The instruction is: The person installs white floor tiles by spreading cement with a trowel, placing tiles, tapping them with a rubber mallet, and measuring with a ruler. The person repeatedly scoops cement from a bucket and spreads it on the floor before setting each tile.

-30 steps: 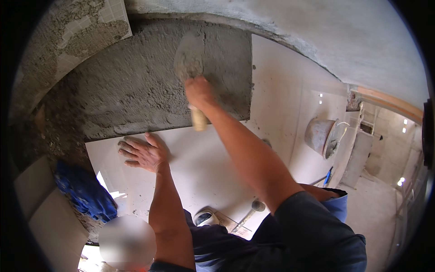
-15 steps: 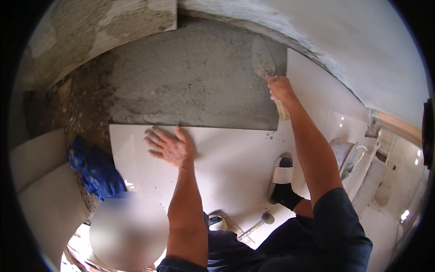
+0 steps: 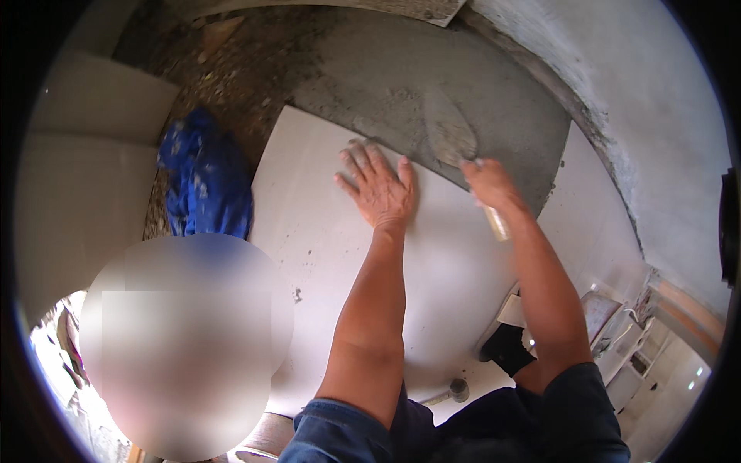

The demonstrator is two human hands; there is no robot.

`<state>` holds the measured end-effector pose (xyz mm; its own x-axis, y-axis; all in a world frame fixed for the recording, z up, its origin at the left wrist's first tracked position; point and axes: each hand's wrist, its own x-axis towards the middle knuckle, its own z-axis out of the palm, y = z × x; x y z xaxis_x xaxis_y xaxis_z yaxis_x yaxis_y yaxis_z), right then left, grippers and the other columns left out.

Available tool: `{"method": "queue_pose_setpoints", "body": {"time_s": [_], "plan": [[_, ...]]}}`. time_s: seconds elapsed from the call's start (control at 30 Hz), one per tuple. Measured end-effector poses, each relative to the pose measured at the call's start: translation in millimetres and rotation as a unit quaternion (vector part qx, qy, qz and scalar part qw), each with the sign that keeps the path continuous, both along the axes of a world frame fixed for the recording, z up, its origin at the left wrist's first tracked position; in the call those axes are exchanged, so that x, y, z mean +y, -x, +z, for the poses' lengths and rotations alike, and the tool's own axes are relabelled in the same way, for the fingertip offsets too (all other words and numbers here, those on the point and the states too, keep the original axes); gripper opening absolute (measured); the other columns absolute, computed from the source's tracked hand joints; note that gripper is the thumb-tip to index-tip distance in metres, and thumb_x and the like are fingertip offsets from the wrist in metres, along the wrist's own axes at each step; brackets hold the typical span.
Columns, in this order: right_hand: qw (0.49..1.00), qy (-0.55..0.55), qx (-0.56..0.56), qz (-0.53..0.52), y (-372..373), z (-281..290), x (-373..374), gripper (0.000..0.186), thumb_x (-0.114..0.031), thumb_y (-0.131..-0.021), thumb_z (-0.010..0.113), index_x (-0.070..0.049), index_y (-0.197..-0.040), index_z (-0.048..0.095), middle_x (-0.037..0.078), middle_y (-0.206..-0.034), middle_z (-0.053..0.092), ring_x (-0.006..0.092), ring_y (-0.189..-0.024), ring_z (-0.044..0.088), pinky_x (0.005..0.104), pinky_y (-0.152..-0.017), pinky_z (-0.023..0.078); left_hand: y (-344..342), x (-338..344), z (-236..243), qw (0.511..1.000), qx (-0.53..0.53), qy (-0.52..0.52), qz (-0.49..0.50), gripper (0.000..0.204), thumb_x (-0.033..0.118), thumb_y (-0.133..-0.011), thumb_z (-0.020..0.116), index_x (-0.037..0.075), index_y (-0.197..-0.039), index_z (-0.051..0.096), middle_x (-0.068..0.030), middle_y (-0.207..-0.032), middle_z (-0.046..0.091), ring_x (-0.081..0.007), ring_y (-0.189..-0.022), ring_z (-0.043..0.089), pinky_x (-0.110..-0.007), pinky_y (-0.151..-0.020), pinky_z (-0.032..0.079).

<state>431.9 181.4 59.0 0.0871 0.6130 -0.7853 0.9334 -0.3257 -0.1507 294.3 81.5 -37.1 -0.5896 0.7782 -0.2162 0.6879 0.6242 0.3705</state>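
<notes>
My left hand [image 3: 378, 189] lies palm down with fingers spread on a large white tile [image 3: 316, 224], its fingertips near the tile's far edge. Past that edge spreads a bed of grey wet mortar [image 3: 509, 85]. My right hand [image 3: 492, 185] is wrapped round the handle of a trowel [image 3: 451, 135]. The trowel's pointed blade, smeared with mortar, is over the bed close to the tile edge, slightly blurred. Whether the blade touches the mortar I cannot tell.
Blue cloth [image 3: 204, 181] lies left of the tile, beside a blurred-out patch. Rubbly soil [image 3: 224, 69] borders the mortar. A pale wall [image 3: 610, 85] rises at right. Large panels [image 3: 93, 185] stand at left. A mallet [image 3: 459, 390] rests near my foot [image 3: 509, 347].
The view has turned, so the tile now sits slanted. The trowel has come nearer the tile's edge. My left hand stays spread on the tile.
</notes>
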Motion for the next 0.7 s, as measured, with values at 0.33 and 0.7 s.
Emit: {"method": "queue_pose_setpoints", "body": {"time_s": [0.33,0.7], "plan": [[0.893,-0.244,0.037,0.376,18.1,139.2,-100.6,0.038,-0.032,-0.086,0.061,-0.001,-0.106,0.058,0.025,-0.098,0.064,0.0433,-0.093,0.06,0.0479,-0.08,0.047,111.3,-241.7,16.3,0.986,-0.062,-0.107,-0.114,0.065,0.041,-0.096,0.047,0.002,-0.145,0.03,-0.0164,-0.151,0.03,-0.0321,-0.144,0.02,-0.055,-0.115,0.01],[0.482,-0.328,0.227,0.78,354.5,249.2,-334.7,0.025,-0.021,-0.083,0.065,-0.008,-0.103,0.061,0.014,-0.094,0.065,0.0303,-0.082,0.066,0.0404,-0.069,0.053,146.9,-481.5,15.1,0.934,-0.031,-0.012,0.356,0.074,0.046,-0.088,0.054,0.003,-0.144,0.031,-0.0216,-0.149,0.031,-0.0375,-0.139,0.026,-0.051,-0.114,0.019]]}}
